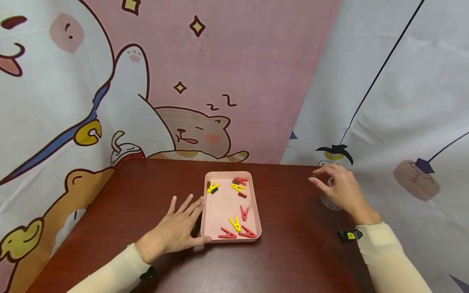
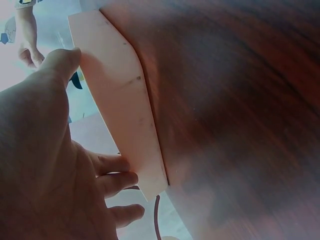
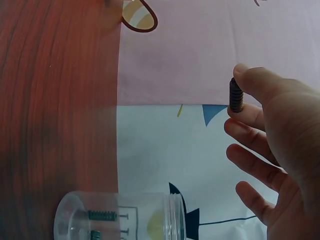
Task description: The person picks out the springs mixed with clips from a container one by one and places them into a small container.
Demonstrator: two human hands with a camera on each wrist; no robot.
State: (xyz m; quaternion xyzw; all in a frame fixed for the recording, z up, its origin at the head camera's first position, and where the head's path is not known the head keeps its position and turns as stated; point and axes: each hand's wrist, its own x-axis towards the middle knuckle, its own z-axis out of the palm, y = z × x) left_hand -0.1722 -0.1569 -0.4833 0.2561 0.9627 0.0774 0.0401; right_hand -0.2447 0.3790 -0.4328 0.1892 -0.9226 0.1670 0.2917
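Observation:
My right hand [image 1: 342,189] pinches a small dark ribbed spring-like piece [image 3: 236,96] between thumb and index finger, the other fingers spread. Beside that hand, a clear jar [image 3: 145,217] stands on the table with dark green ribbed pieces [image 3: 102,215] inside. My left hand [image 1: 176,228] touches the left side of the pink tray [image 1: 223,207] with thumb and fingertips, fingers extended. In the tray lie several red clips [image 1: 244,213], several yellow clips [image 1: 235,224], and small ribbed pieces, among them a brown one [image 1: 242,195] and a dark green one [image 1: 214,190].
The dark red-brown table [image 1: 286,252] reaches back to a cloth backdrop [image 1: 256,73] printed with cartoon animals. More of this cloth hangs along the left and right sides.

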